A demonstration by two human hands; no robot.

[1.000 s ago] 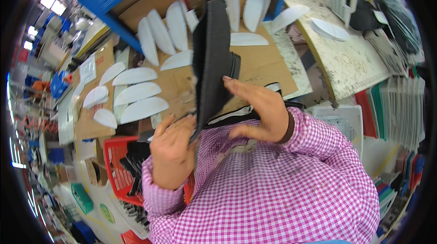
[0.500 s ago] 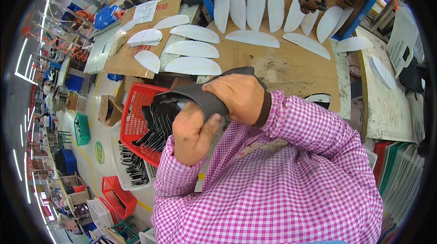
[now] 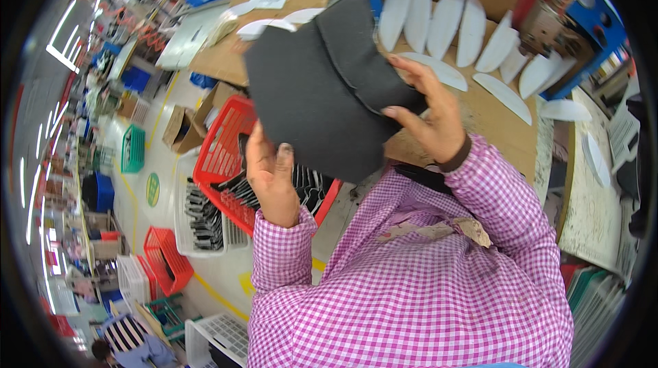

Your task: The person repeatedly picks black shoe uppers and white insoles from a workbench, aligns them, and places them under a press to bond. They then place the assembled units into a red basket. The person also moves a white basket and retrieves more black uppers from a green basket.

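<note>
Black seamed panel (image 3: 315,87) is held up before us, over the red basket (image 3: 223,145) and the worktable's left side. Our hands are apart, both clamped on it: left hand (image 3: 274,179) at its lower-left edge, right hand (image 3: 435,117) at its right end, beside open cardboard (image 3: 504,131).

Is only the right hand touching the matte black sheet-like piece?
No, the left hand also holds the black piece, its thumb over the lower edge.
</note>
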